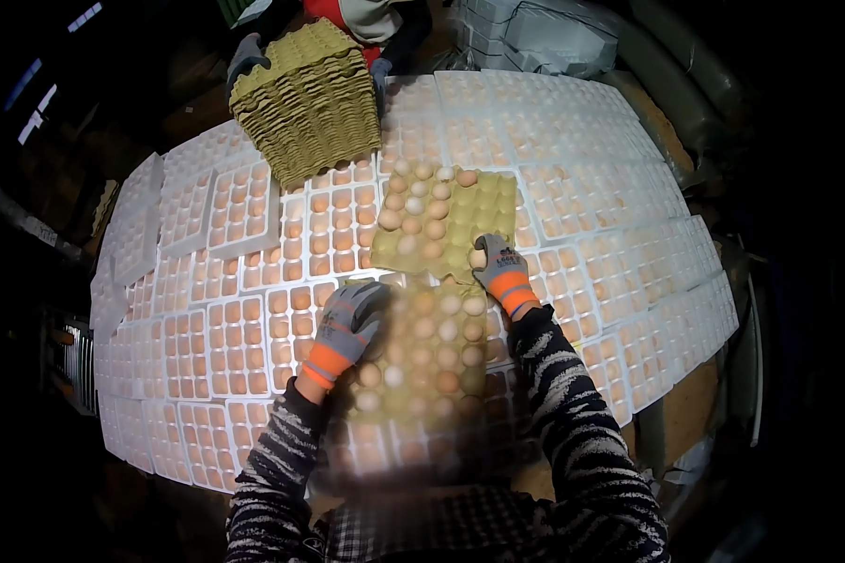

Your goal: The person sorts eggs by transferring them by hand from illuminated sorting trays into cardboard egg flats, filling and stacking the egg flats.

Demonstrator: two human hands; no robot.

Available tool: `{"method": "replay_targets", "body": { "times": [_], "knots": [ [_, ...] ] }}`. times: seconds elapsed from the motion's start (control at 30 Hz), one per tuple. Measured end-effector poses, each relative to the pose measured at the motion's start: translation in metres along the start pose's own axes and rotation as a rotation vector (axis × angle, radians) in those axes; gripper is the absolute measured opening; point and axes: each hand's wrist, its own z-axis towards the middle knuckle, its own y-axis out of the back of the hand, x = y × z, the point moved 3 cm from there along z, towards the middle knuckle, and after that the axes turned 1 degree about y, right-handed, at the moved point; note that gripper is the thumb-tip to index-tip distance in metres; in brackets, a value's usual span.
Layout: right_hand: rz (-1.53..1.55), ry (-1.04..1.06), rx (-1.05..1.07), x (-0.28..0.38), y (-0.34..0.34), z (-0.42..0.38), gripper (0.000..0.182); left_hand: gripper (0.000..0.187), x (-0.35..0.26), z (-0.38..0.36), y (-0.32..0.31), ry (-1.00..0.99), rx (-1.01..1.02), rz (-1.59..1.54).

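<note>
My left hand [352, 324], in a grey and orange glove, is at the upper left of the near pulp tray [418, 361] of eggs; its fingers are bent, and whether they hold something is hidden. My right hand [499, 266], gloved alike, has its fingers closed on an egg [478, 258] at the lower right corner of the far pulp tray [483, 208]. That tray has eggs in its left part and bare cups in its right part. The near tray looks blurred.
White foam trays of eggs [239, 347] cover the table in rows. Across the table another person's gloved hands [248, 58] hold a tall stack of pulp trays [314, 103]. Wrapped white foam boxes [535, 33] stand behind the table.
</note>
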Motion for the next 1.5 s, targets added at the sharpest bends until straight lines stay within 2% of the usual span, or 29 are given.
{"method": "replay_targets", "body": {
  "times": [0.07, 0.13, 0.17, 0.23, 0.27, 0.33, 0.37, 0.4, 0.43, 0.47, 0.57, 0.6, 0.67, 0.73, 0.77, 0.83, 0.9, 0.93, 0.97, 1.0, 1.03, 1.13, 1.2, 1.27, 1.3, 1.33, 1.4, 1.47, 1.5],
  "knots": [
    [0.104, 0.041, -0.081, -0.006, 0.002, -0.004, 0.053, 0.051, 0.003, 0.046, -0.013, -0.067, 0.053, 0.053],
    [0.709, 0.113, -0.193, -0.026, -0.001, -0.011, 0.064, 0.058, 0.026, 0.084, -0.040, -0.092, 0.101, 0.146],
    [0.710, 0.109, -0.189, -0.031, 0.003, -0.013, 0.064, 0.058, 0.023, 0.102, -0.045, -0.089, 0.104, 0.144],
    [1.114, -0.001, -0.109, -0.041, 0.013, -0.021, 0.061, 0.054, 0.016, 0.129, -0.062, -0.192, 0.228, 0.355],
    [1.321, -0.067, -0.062, -0.039, 0.016, -0.028, 0.059, 0.054, 0.022, 0.141, -0.073, -0.178, 0.240, 0.354],
    [1.087, 0.065, -0.010, -0.011, 0.024, -0.048, 0.052, 0.046, 0.047, 0.154, -0.106, -0.215, 0.453, 0.560],
    [0.964, 0.196, 0.091, 0.009, 0.022, -0.063, 0.050, 0.039, 0.053, 0.154, -0.113, -0.308, 0.353, 0.631],
    [0.828, 0.478, 0.077, 0.046, 0.030, -0.081, 0.050, 0.039, 0.054, 0.156, -0.115, -0.305, 0.362, 0.635],
    [0.881, 0.482, 0.317, 0.076, 0.032, -0.100, 0.056, 0.041, 0.053, 0.159, -0.115, -0.252, 0.373, 0.635],
    [0.741, 0.651, 0.241, 0.099, 0.025, -0.119, 0.050, 0.043, 0.052, 0.162, -0.116, -0.205, 0.384, 0.633],
    [0.383, 0.723, 0.330, 0.133, -0.043, -0.178, 0.049, 0.048, 0.049, 0.162, -0.108, -0.124, 0.362, 0.540],
    [0.235, 0.754, 0.322, 0.136, -0.061, -0.187, 0.047, 0.023, 0.029, 0.157, -0.093, -0.126, 0.271, 0.441],
    [0.071, 0.782, 0.492, 0.143, -0.021, -0.183, 0.046, 0.035, 0.031, 0.141, -0.078, 0.025, 0.111, 0.088],
    [0.522, 0.528, 0.135, 0.121, -0.016, -0.186, 0.042, 0.053, 0.025, 0.106, -0.052, 0.072, -0.039, -0.301],
    [0.553, 0.482, -0.063, 0.107, -0.005, -0.183, 0.041, 0.057, 0.012, 0.079, -0.027, 0.146, -0.005, -0.403],
    [0.405, 0.579, -0.383, 0.071, 0.009, -0.185, 0.040, 0.054, 0.017, 0.012, 0.008, 0.159, -0.012, -0.325],
    [0.689, -0.024, -0.358, 0.042, 0.004, -0.190, 0.045, 0.048, 0.014, -0.055, 0.036, 0.206, -0.028, -0.191],
    [0.676, -0.042, -0.305, 0.023, 0.001, -0.192, 0.052, 0.050, 0.027, -0.091, 0.039, 0.256, -0.039, -0.164],
    [0.722, -0.104, -0.297, 0.013, -0.004, -0.196, 0.055, 0.052, 0.025, -0.112, 0.044, 0.159, -0.004, -0.018],
    [0.766, -0.168, -0.291, 0.007, -0.011, -0.200, 0.059, 0.047, 0.028, -0.131, 0.042, 0.227, 0.066, -0.028],
    [0.761, -0.172, -0.304, 0.005, -0.021, -0.204, 0.059, 0.049, 0.034, -0.149, 0.035, 0.177, 0.087, 0.025],
    [0.824, -0.304, -0.235, -0.012, -0.059, -0.212, 0.071, 0.061, 0.037, -0.159, 0.017, 0.020, 0.227, 0.138],
    [0.772, -0.319, -0.241, -0.025, -0.096, -0.210, 0.074, 0.069, 0.034, -0.157, 0.016, -0.067, 0.192, 0.131],
    [1.080, -0.354, -0.236, -0.025, -0.102, -0.207, 0.081, 0.069, 0.072, -0.156, 0.006, 0.444, 0.067, -0.447],
    [1.065, -0.391, -0.235, -0.023, -0.105, -0.206, 0.079, 0.069, 0.092, -0.156, -0.003, 0.704, 0.010, -0.728],
    [1.050, -0.426, -0.233, -0.013, -0.096, -0.203, 0.077, 0.069, 0.114, -0.151, -0.016, 0.685, 0.028, -0.730],
    [0.941, -0.386, -0.084, -0.005, -0.078, -0.199, 0.073, 0.054, 0.152, -0.134, -0.039, 0.654, -0.014, -0.652],
    [0.583, -0.293, -0.163, -0.002, -0.082, -0.196, 0.072, 0.033, 0.111, -0.113, -0.038, 0.808, 0.045, -0.829],
    [0.488, -0.265, -0.189, -0.010, -0.104, -0.186, 0.072, 0.019, 0.104, -0.108, -0.042, 0.847, -0.032, -0.909]
  ]
}}
